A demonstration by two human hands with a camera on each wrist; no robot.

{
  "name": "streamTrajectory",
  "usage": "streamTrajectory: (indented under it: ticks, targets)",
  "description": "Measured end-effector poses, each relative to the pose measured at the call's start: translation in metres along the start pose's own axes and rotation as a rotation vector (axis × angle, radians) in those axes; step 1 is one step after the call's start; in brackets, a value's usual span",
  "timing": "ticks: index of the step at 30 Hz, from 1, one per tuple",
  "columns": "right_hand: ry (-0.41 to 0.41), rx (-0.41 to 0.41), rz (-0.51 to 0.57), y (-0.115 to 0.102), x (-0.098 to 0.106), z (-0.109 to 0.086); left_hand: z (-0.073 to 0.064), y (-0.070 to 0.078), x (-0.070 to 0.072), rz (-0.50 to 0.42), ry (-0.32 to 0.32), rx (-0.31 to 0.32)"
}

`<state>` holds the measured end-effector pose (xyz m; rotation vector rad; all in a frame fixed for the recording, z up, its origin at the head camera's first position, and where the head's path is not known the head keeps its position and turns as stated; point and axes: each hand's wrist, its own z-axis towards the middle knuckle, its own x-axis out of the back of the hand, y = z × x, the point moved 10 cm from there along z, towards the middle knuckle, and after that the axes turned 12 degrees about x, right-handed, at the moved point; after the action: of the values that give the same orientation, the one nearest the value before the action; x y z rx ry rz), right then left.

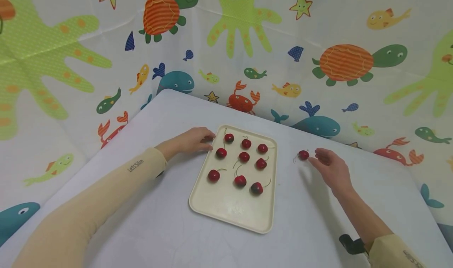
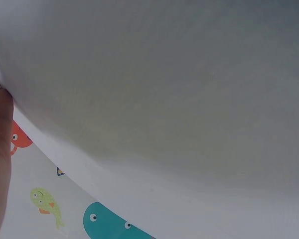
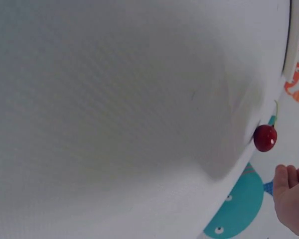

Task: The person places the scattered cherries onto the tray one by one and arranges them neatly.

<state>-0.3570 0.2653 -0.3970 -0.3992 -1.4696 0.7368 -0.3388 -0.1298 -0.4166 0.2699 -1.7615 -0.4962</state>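
Observation:
A cream tray lies on the table with several dark red cherries on it, set out in three rows, their thin stems attached. At the tray's upper left edge rests my left hand, its fingertips right at the rim; in the left wrist view the left hand shows only at the far left. To the right of the tray is a single cherry with its stem. Beside it is my right hand, fingers loosely bent, thumb tip close to the fruit. The right wrist view shows this cherry just off the fingers.
A white cloth covers the table. Behind it hangs a curtain printed with sea animals, close to the table's back edges. A black strap piece shows at my right wrist.

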Motion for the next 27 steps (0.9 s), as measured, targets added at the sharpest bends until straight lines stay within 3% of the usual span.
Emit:
streamTrajectory:
  ticks: [7, 14, 27]
  targets:
    - [0.004, -0.025, -0.004, 0.007, 0.001, 0.004, 0.0, 0.001, 0.0, 0.006, 0.006, -0.017]
    - [0.02, -0.067, -0.024, 0.012, -0.001, 0.009, 0.003, -0.002, -0.001, 0.005, -0.001, 0.005]
    - [-0.039, -0.079, -0.012, 0.016, -0.016, 0.021, 0.003, -0.003, -0.002, 0.006, -0.005, 0.015]
